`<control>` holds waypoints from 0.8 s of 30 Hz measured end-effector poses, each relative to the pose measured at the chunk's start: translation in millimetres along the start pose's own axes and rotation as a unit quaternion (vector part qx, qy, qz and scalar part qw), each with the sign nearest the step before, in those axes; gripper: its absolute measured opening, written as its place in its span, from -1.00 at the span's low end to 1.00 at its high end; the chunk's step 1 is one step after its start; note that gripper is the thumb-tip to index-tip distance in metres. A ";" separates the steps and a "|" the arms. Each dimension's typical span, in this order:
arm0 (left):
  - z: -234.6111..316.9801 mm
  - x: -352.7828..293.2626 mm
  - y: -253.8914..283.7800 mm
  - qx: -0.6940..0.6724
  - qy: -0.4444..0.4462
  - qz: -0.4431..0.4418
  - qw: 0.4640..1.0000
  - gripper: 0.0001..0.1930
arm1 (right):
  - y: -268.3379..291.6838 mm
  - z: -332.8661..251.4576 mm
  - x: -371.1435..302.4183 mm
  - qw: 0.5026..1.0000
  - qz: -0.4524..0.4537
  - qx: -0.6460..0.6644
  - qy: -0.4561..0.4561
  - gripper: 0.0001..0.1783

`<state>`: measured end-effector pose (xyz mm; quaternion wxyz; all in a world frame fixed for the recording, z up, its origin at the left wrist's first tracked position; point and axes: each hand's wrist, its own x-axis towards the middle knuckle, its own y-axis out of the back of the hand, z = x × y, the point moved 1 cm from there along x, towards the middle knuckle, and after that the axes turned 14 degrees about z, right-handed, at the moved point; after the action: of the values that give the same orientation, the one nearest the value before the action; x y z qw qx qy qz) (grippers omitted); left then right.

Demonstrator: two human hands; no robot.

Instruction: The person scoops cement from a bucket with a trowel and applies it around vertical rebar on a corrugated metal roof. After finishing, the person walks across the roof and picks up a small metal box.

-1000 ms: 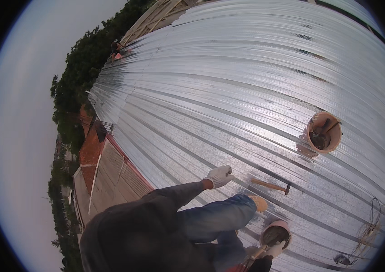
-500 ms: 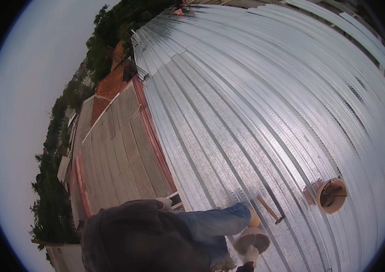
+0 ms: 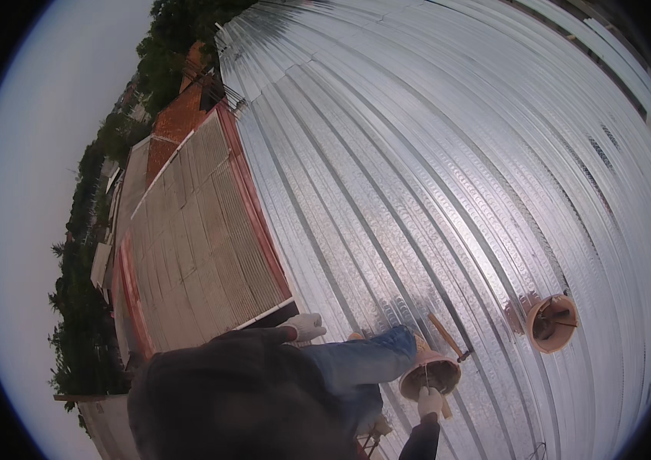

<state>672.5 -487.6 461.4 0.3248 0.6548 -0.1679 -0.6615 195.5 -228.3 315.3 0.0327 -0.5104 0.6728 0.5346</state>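
Observation:
My right hand (image 3: 430,402), in a pale glove, is closed at the near rim of a reddish bucket (image 3: 448,381) and grips it. The bucket tilts, its dark inside showing with a thin pale line across it. A short wooden piece (image 3: 446,409) shows just below this hand. My left hand (image 3: 307,327), also gloved, is held above my bent leg in jeans, its fingers loosely curled with nothing visible in them. A hammer (image 3: 448,337) with a wooden handle lies on the metal sheets beyond the bucket.
Ribbed shiny metal roofing (image 3: 386,199) spreads ahead and right. A second reddish bucket (image 3: 552,323) lies tilted on it at the right. The roof edge runs along the left; a lower brownish corrugated roof (image 3: 203,245) with red trim is beyond it. Trees (image 3: 84,307) stand farther left.
My right hand and the bucket have moved up in the picture, and the bucket's inside shows more. My left hand has come out farther right, into fuller view. The view has shifted slightly.

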 end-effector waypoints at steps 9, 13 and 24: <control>-73.5 27.6 -39.7 -0.052 0.001 -0.033 0.998 -0.45 | 51.1 61.7 41.8 0.995 0.043 -0.023 -0.082 -0.52; -75.8 43.4 -22.9 -0.037 -0.002 -0.030 0.999 -0.51 | 63.1 75.4 51.9 0.990 0.047 -0.026 -0.132 -0.56; -1.6 25.6 19.5 -0.073 0.082 -0.007 0.994 -0.71 | 60.5 133.0 138.6 0.981 0.018 -0.150 -0.122 -0.56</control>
<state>680.0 -518.2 454.4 0.3797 0.6824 -0.0872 -0.6185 19.0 -224.1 218.4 0.0277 -0.4279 0.5852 0.6883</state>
